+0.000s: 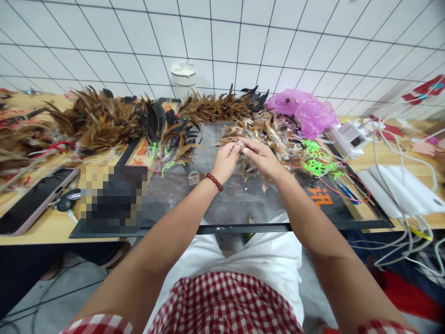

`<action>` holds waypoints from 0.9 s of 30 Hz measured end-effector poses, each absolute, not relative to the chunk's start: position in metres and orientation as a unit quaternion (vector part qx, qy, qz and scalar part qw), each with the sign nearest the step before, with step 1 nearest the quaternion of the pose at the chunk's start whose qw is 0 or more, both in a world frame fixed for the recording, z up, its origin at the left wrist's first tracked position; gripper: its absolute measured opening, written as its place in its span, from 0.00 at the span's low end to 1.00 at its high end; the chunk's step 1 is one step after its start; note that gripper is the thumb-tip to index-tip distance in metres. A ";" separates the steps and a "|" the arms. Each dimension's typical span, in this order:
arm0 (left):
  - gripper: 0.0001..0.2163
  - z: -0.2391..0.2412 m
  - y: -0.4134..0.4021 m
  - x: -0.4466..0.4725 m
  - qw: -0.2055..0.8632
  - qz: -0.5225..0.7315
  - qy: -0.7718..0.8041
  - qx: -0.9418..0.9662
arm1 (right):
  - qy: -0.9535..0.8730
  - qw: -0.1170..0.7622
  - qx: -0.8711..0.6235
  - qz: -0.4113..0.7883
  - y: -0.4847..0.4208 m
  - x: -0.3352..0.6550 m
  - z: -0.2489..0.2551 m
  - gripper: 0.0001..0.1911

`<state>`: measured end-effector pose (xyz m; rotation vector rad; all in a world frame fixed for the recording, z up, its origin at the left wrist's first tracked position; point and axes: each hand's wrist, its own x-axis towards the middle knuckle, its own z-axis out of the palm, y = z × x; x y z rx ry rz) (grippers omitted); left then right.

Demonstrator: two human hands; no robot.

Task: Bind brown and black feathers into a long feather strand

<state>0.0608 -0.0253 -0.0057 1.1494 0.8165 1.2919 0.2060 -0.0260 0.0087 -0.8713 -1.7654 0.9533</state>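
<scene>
The left hand [224, 161] and right hand [260, 157] meet above the middle of the dark panel [174, 199], fingertips nearly touching. Grip: narrow on both sides; thumbs and fingers pinch a small pale piece [240, 145], located between the two hands. The piece is too small to identify. A red bead bracelet [213, 182] encircles the left wrist. The loose feather pile [271, 130], mixed brown and pale, lies directly beyond and to the right of the hands. Green ties [318, 160] lie at the right edge of this pile; a purple plastic bag [302, 111] sits at its far right. A brown feather strip [212, 107] extends along the far side, in front of a white cup [183, 79]. A black-and-brown feather bundle [163, 127] lies left of the hands. A phone [38, 202] rests at the near left.
</scene>
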 end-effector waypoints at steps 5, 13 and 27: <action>0.13 -0.003 -0.026 0.061 0.569 0.570 0.345 0.482 | -0.660 0.495 -0.347 0.446 -0.026 0.204 0.007 0.29; 0.14 0.000 -0.031 0.062 0.600 0.547 0.330 0.481 | -0.620 0.547 -0.366 0.426 -0.025 0.201 0.008 0.17; 0.15 -0.003 -0.030 0.061 0.605 0.531 0.311 0.506 | -0.578 0.570 -0.359 0.460 -0.025 0.199 0.007 0.17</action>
